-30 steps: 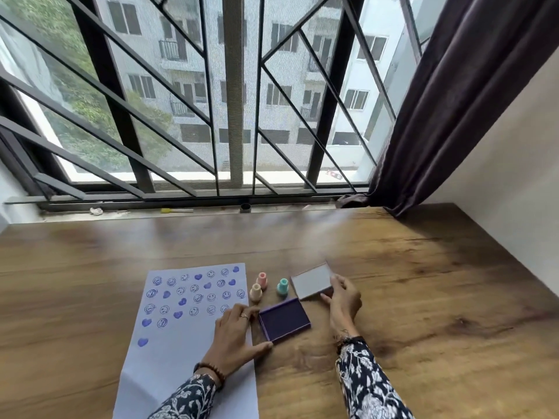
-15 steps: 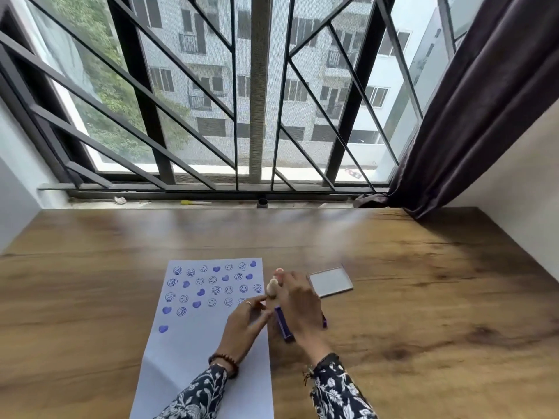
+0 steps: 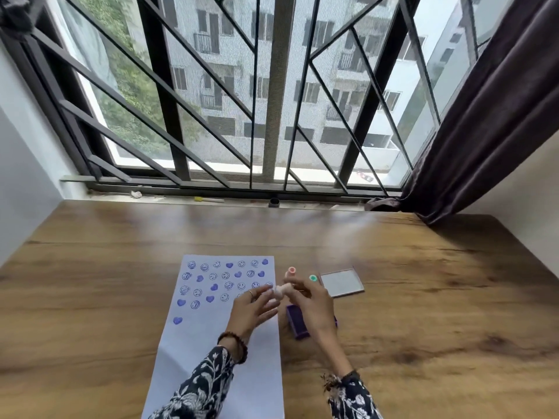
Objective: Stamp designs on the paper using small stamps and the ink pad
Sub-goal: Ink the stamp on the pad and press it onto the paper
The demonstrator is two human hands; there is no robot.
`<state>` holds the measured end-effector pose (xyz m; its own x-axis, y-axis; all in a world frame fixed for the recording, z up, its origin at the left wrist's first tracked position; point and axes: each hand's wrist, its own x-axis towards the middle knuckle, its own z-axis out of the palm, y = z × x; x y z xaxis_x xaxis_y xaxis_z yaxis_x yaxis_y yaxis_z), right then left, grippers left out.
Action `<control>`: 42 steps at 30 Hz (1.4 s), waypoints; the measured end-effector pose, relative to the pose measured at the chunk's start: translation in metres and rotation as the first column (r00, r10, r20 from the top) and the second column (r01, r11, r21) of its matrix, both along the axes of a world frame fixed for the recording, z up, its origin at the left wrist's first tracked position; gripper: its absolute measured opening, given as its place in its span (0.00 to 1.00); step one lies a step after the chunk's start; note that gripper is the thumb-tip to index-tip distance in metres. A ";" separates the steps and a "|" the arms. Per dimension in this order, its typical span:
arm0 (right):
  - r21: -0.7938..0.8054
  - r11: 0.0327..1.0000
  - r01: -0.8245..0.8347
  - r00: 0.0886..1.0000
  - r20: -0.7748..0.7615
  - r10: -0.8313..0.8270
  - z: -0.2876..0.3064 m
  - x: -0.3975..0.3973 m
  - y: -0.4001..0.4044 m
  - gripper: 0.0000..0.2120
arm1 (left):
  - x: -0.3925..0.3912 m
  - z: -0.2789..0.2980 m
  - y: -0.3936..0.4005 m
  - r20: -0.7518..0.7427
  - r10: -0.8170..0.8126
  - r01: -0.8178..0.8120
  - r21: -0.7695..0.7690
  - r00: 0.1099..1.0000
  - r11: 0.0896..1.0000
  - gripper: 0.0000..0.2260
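Note:
A white paper (image 3: 211, 343) lies on the wooden table, its top part filled with purple smiley and heart prints. My right hand (image 3: 311, 303) holds a small cream stamp (image 3: 281, 290) tipped sideways over the paper's right edge. My left hand (image 3: 251, 309) hovers over the paper with fingers spread, fingertips close to the stamp. The purple ink pad (image 3: 298, 323) sits open under my right hand, mostly hidden. A pink stamp (image 3: 291, 270) and a green stamp (image 3: 312, 278) stand upright behind my hands.
The ink pad's grey lid (image 3: 341, 284) lies flat to the right of the stamps. The wooden table (image 3: 423, 313) runs back to a barred window sill holding a small black cap (image 3: 274, 202) and a yellow-tipped stick (image 3: 208, 199). A dark curtain (image 3: 484, 131) hangs at right.
My right hand left the lid, crossed over the ink pad and picked up the cream stamp. My left hand lifted off the paper toward the stamp. The camera tilted and shifted.

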<state>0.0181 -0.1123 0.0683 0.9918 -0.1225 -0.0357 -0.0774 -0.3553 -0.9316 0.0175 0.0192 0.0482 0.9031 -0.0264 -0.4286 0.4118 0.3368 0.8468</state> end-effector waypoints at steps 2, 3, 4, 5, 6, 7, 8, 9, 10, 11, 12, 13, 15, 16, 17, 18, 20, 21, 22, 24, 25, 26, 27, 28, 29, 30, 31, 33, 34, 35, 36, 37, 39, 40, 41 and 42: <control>0.114 0.993 0.018 0.999 -0.045 -0.013 0.001 -0.007 -0.004 0.10 | 0.000 0.005 -0.002 0.025 -0.011 0.012 -0.037 1.000 0.999 0.05; 0.168 0.985 0.037 0.998 -0.066 -0.026 0.001 -0.010 -0.005 0.10 | -0.001 0.007 -0.003 0.040 -0.011 0.013 -0.041 0.999 0.999 0.05; 0.218 0.974 0.054 0.996 -0.081 -0.037 0.002 -0.013 -0.006 0.09 | -0.001 0.008 -0.004 0.058 -0.009 0.012 -0.047 0.998 0.999 0.05; 0.258 0.964 0.068 0.995 -0.090 -0.046 0.003 -0.014 -0.006 0.08 | -0.001 0.009 -0.006 0.078 -0.005 0.010 -0.055 0.997 0.998 0.05; 0.281 0.957 0.077 0.994 -0.093 -0.052 0.003 -0.015 -0.006 0.08 | -0.001 0.010 -0.007 0.098 -0.001 0.006 -0.059 0.995 0.998 0.05; 0.292 0.953 0.085 0.994 -0.097 -0.058 0.003 -0.016 -0.006 0.08 | 0.000 0.010 -0.009 0.114 0.007 -0.001 -0.052 0.993 0.999 0.05; 0.297 0.951 0.091 0.993 -0.100 -0.064 0.003 -0.016 -0.006 0.08 | 0.001 0.010 -0.010 0.129 0.016 -0.011 -0.040 0.992 0.999 0.05; 0.302 0.948 0.096 0.993 -0.101 -0.068 0.003 -0.017 -0.005 0.08 | 0.002 0.010 -0.011 0.141 0.024 -0.020 -0.028 0.990 0.999 0.05; 0.311 0.945 0.098 0.992 -0.102 -0.069 0.002 -0.018 -0.004 0.08 | 0.002 0.010 -0.012 0.149 0.029 -0.026 -0.019 0.988 0.999 0.05; 0.321 0.942 0.098 0.992 -0.102 -0.068 0.001 -0.018 -0.004 0.07 | 0.002 0.010 -0.013 0.150 0.027 -0.026 -0.008 0.988 1.000 0.05; 0.330 0.938 0.104 0.992 -0.106 -0.073 0.001 -0.019 -0.004 0.07 | 0.003 0.011 -0.013 0.148 0.022 -0.023 0.002 0.989 1.000 0.05; 0.345 0.931 0.119 0.989 -0.120 -0.082 0.001 -0.020 -0.005 0.07 | 0.003 0.011 -0.014 0.146 0.016 -0.018 0.013 0.989 1.000 0.05; 0.442 0.879 0.178 0.978 -0.180 -0.107 0.001 -0.020 -0.007 0.11 | 0.003 0.010 -0.014 0.152 -0.004 -0.005 0.058 0.988 0.998 0.06; 0.529 0.820 0.219 0.968 -0.224 -0.114 0.001 -0.019 -0.009 0.11 | 0.003 0.009 -0.013 0.167 -0.024 0.004 0.118 0.986 0.993 0.06; 0.620 0.740 0.260 0.957 -0.269 -0.111 0.002 -0.019 -0.010 0.11 | 0.004 0.007 -0.012 0.193 -0.057 0.012 0.225 0.979 0.974 0.05; 0.690 0.659 0.300 0.945 -0.310 -0.106 0.003 -0.020 -0.011 0.11 | 0.005 0.005 -0.010 0.226 -0.109 0.022 0.358 0.968 0.933 0.04; 0.779 0.516 0.356 0.926 -0.368 -0.082 0.004 -0.023 -0.016 0.11 | 0.006 0.001 -0.008 0.273 -0.246 0.042 0.586 0.930 0.809 0.05; 0.812 0.456 0.366 0.923 -0.381 -0.062 0.003 -0.024 -0.018 0.11 | 0.007 -0.001 -0.008 0.291 -0.310 0.044 0.661 0.905 0.749 0.05; 0.835 0.406 0.370 0.921 -0.387 -0.044 0.002 -0.026 -0.020 0.12 | 0.009 -0.003 -0.009 0.305 -0.361 0.036 0.718 0.881 0.695 0.06; 0.860 0.343 0.378 0.919 -0.394 -0.024 0.002 -0.028 -0.023 0.12 | 0.012 -0.007 -0.012 0.315 -0.423 0.012 0.791 0.850 0.612 0.07; 0.863 0.333 0.381 0.918 -0.397 -0.021 0.001 -0.029 -0.025 0.12 | 0.013 -0.009 -0.014 0.305 -0.449 0.011 0.817 0.840 0.576 0.06; 0.859 0.341 0.382 0.917 -0.400 -0.019 -0.001 -0.030 -0.028 0.12 | 0.015 -0.011 -0.015 0.285 -0.479 0.019 0.844 0.830 0.537 0.07; 0.851 0.363 0.381 0.916 -0.402 -0.020 -0.003 -0.030 -0.030 0.11 | 0.016 -0.014 -0.015 0.258 -0.505 0.032 0.868 0.824 0.496 0.08; 0.837 0.392 0.382 0.914 -0.404 -0.029 -0.005 -0.031 -0.032 0.10 | 0.016 -0.016 -0.016 0.236 -0.520 0.039 0.885 0.821 0.464 0.08; 0.819 0.425 0.385 0.913 -0.406 -0.046 -0.008 -0.031 -0.034 0.09 | 0.017 -0.017 -0.015 0.231 -0.521 0.036 0.891 0.821 0.452 0.09; 0.795 0.462 0.393 0.910 -0.407 -0.074 -0.011 -0.031 -0.036 0.08 | 0.016 -0.018 -0.015 0.242 -0.517 0.026 0.889 0.821 0.458 0.09; 0.767 0.502 0.399 0.909 -0.403 -0.106 -0.013 -0.031 -0.038 0.07 | 0.016 -0.019 -0.014 0.260 -0.511 0.017 0.880 0.819 0.475 0.09; 0.689 0.609 0.393 0.911 -0.380 -0.157 -0.017 -0.031 -0.039 0.05 | 0.015 -0.023 -0.013 0.296 -0.507 0.009 0.857 0.810 0.515 0.10; 0.624 0.685 0.377 0.916 -0.359 -0.178 -0.018 -0.032 -0.038 0.05 | 0.015 -0.026 -0.012 0.304 -0.514 0.027 0.842 0.802 0.539 0.12; 0.523 0.775 0.354 0.923 -0.330 -0.199 -0.019 -0.033 -0.036 0.06 | 0.014 -0.028 -0.010 0.300 -0.535 0.063 0.828 0.789 0.557 0.15; 0.370 0.870 0.328 0.930 -0.287 -0.229 -0.019 -0.033 -0.034 0.06 | 0.013 -0.030 -0.007 0.284 -0.575 0.111 0.824 0.767 0.556 0.20; 0.174 0.939 0.297 0.939 -0.232 -0.254 -0.018 -0.034 -0.032 0.04 | 0.012 -0.034 -0.004 0.257 -0.626 0.153 0.838 0.736 0.524 0.25; -0.178 0.960 0.217 0.964 -0.119 -0.240 -0.016 -0.035 -0.025 0.03 | 0.011 -0.040 0.000 0.183 -0.716 0.177 0.901 0.674 0.397 0.35; -0.275 0.945 0.178 0.975 -0.079 -0.207 -0.016 -0.036 -0.022 0.04 | 0.010 -0.043 0.001 0.158 -0.735 0.170 0.921 0.659 0.350 0.38; -0.340 0.929 0.143 0.984 -0.050 -0.170 -0.017 -0.038 -0.018 0.04 | 0.009 -0.045 0.001 0.149 -0.737 0.158 0.930 0.660 0.330 0.38; -0.394 0.912 0.116 0.991 -0.018 -0.134 -0.018 -0.040 -0.015 0.05 | 0.008 -0.046 0.000 0.156 -0.727 0.142 0.933 0.669 0.331 0.37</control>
<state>-0.0216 -0.1268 0.0505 0.9661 -0.2582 -0.0019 -0.1819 -0.6756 -0.7145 0.0258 0.0190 0.0017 0.9129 -0.4075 -0.0226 -0.2950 -0.6972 0.6533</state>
